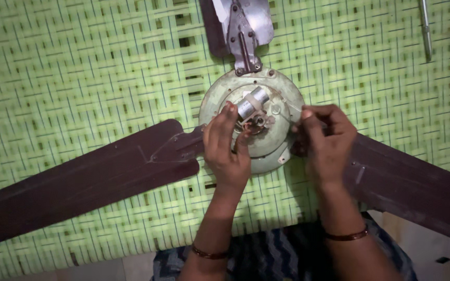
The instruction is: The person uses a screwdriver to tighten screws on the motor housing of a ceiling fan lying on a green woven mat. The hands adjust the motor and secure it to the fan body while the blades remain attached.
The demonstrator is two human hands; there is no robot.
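Left hand [227, 148] fingertips resting on fan motor [253, 117] | right hand [326, 138] pinching thin wire [287, 104]

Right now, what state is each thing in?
Fan motor: lying flat on woven mat, top open.
Capacitor: lying tilted on the hub.
Left blade: attached.
Right blade: attached.
Top blade: bracket bolted on.
Left hand: fingers at capacitor.
Right hand: pinching thin wire.
Metal rod: lying untouched.
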